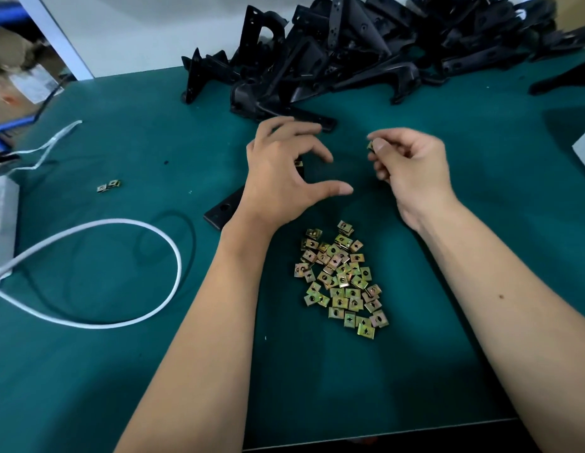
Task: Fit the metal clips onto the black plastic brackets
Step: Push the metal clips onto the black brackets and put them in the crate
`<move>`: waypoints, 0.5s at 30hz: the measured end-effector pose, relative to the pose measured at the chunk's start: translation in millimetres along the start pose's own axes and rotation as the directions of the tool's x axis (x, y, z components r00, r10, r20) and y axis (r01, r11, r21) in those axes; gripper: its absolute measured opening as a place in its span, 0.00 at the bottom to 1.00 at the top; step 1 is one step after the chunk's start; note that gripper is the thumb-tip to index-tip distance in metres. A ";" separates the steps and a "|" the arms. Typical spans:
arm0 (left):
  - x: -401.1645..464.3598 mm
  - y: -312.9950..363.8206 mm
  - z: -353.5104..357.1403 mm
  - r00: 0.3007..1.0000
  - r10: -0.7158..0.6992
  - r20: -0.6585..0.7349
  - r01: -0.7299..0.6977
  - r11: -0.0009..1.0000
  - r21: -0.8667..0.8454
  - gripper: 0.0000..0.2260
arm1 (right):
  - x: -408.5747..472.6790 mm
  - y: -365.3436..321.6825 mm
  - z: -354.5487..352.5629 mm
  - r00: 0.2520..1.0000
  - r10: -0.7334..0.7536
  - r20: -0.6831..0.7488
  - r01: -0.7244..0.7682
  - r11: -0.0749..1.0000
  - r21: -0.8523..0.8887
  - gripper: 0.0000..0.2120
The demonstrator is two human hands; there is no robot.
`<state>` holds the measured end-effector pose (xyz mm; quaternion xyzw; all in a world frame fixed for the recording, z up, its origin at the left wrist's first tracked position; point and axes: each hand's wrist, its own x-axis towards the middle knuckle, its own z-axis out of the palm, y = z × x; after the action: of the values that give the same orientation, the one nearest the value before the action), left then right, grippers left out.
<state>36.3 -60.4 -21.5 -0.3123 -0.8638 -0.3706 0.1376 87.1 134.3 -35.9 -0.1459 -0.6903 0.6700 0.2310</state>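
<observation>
The right hand (pixel 412 165) pinches one small brass-coloured metal clip (pixel 370 145) between thumb and forefinger, raised above the counter and turned toward the left, probably so its open mouth can be lined up with a bracket edge. The other fingers of that hand are curled in; whether they hold spare clips cannot be told.

The left hand (pixel 281 171) is spread and relaxed, fingers arched and gripping nothing, hovering over a flat black plastic bracket (pixel 221 210) that lies on the green counter (pixel 121 371). Most of that bracket is hidden under the hand; only its near end with a round hole shows, plus a glint at its far edge that may be a clip already fitted. The hand looks poised to pick the bracket up or steady it.

Just toward the body, between the forearms, lies a loose heap of square yellowish metal clips (pixel 342 279), within easy reach of either hand. Two stray clips (pixel 109 186) sit well apart to the left. At the back, a tangled pile of black plastic brackets (pixel 366 47) waits. A looped white cable (pixel 127 273) lies at the left.
</observation>
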 end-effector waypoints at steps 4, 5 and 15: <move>-0.2 -6.4 -4.4 0.970 -0.185 -0.156 0.192 0.981 0.031 0.25 | -2.7 0.4 5.0 0.996 -0.002 0.090 0.006 0.999 -0.053 0.10; -0.3 -11.0 -5.0 0.956 -0.258 -0.143 0.267 0.962 0.051 0.27 | -3.7 0.0 5.7 0.993 0.003 0.117 0.004 0.998 -0.067 0.10; -2.9 -9.8 -1.4 0.977 -0.212 -0.002 0.211 0.974 0.084 0.25 | -7.6 -0.6 6.6 0.982 0.004 0.188 0.002 0.999 -0.033 0.07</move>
<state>32.3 -67.9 -27.3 -0.2138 -0.9074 -0.3455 0.1071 90.3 124.8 -36.2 -0.0862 -0.7198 0.6695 0.1619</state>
